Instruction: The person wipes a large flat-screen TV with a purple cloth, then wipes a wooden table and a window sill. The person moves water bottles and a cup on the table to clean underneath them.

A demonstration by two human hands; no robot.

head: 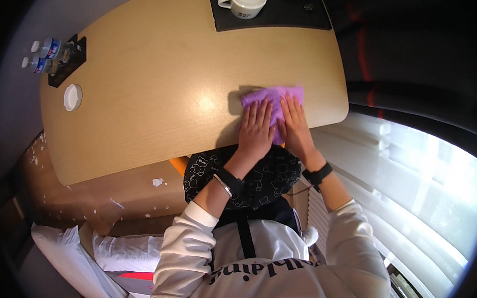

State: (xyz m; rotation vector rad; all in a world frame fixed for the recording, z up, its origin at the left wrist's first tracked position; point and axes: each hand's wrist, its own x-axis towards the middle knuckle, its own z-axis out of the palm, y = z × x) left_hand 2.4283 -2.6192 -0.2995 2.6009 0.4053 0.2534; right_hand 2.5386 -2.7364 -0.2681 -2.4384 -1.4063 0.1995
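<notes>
A folded purple cloth (pixel 275 102) lies on the light wood-grain tabletop (pixel 150 80), near its front edge toward the right. My left hand (pixel 257 127) rests flat on the left part of the cloth, fingers stretched forward. Flat on its right part is my right hand (pixel 296 123), fingers also extended. Neither hand's fingers are curled round the cloth, and the palms hide some of it. Dark bands circle both wrists.
A white mug (pixel 247 2) stands on a black tray (pixel 272 22) at the back right. On the left are a white ashtray (pixel 72 97) and plastic water bottles (pixel 49 49) by a black holder (pixel 70 62). Window blinds (pixel 386 181) flank my right side; pillows (pixel 126 252) lie lower left.
</notes>
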